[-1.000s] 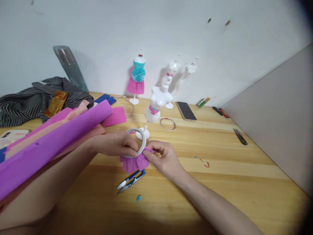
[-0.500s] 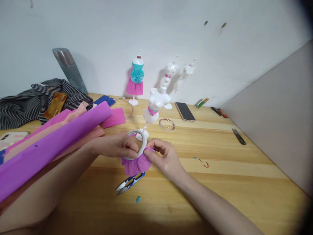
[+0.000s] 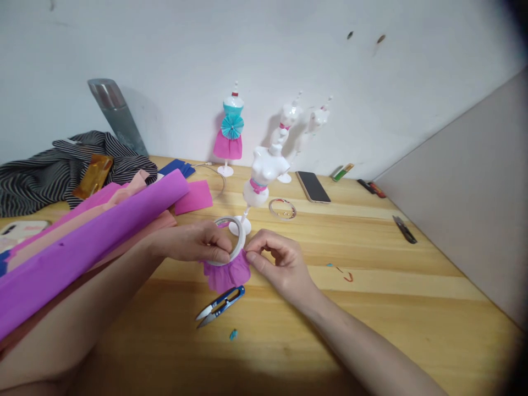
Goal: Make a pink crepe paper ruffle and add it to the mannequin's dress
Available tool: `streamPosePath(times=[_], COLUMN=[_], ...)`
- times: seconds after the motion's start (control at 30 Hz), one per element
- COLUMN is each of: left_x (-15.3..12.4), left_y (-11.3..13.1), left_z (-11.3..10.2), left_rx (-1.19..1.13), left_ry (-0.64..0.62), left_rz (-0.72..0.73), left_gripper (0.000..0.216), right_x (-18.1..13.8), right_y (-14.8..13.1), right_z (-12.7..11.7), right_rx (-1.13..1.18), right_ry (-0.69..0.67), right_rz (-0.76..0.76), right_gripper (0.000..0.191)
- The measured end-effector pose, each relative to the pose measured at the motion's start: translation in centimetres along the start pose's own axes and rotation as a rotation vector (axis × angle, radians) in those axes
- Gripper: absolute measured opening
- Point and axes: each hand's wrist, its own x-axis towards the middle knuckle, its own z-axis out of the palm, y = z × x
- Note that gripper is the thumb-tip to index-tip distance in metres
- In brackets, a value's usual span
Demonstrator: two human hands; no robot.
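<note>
My left hand (image 3: 206,243) is closed on a roll of white tape (image 3: 240,234), thumb and fingers pinching its lower side. A gathered strip of purple crepe paper (image 3: 228,275) hangs like a ruffle along the lower edge of the roll. At the right end of this ruffle, my right hand (image 3: 278,261) has thumb and forefinger pinched together on the paper's edge. Just below the ruffle lie blue-handled thread snips (image 3: 220,306), blades pointing left. Behind the roll stands a small white mannequin (image 3: 266,168) with a pink band at its waist.
Purple crepe paper roll (image 3: 99,247) and other coloured sheets lie left. Along the wall stand a dressed mannequin (image 3: 231,126), more white mannequins (image 3: 290,116) and a grey bottle (image 3: 117,115). A phone (image 3: 313,187), a clear tape ring (image 3: 282,209) and a knife (image 3: 404,229) lie right.
The roll and ruffle have shifted slightly left, uncovering more of the snips' handles. The purple end that stuck out past my right fingers no longer shows there.
</note>
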Motion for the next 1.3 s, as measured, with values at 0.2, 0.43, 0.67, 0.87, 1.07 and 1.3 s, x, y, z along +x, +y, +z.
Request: streamPosePath(times=[0.2,0.43,0.67,0.87,1.07,1.3], left_x=[0.0,-0.12,-0.05,0.08,0.05,0.09], left_y=[0.06,-0.16,0.07,0.29,0.37,0.11], left_z=[-0.02,0.0,0.06,0.03,0.17,0.13], left_rx=[0.015,0.021,0.004,0.059,0.104,0.107], left_ry=[0.014,0.02,0.002,0.0,-0.01,-0.032], left_rz=[0.002,0.001,-0.005,0.003,-0.024,-0.011], left_gripper=[0.04,0.04,0.041,0.04,0.04,0.04], right_x=[-0.09,-0.2,-0.07,0.01,0.26,0.35], right_y=[0.28,0.18,0.1,0.42,0.27,0.54], right_z=[0.06,0.15,0.13,0.2,0.27,0.3], right_rx=[0.007,-0.119,-0.032,0.056,0.165,0.276], right_ry=[-0.03,0.011,-0.015,-0.051,-0.063,-0.059], right_rz=[0.013,-0.059,-0.027,0.094,0.241,0.342], right_gripper=[0.014,0.009,0.015,0.016,0.02,0.023])
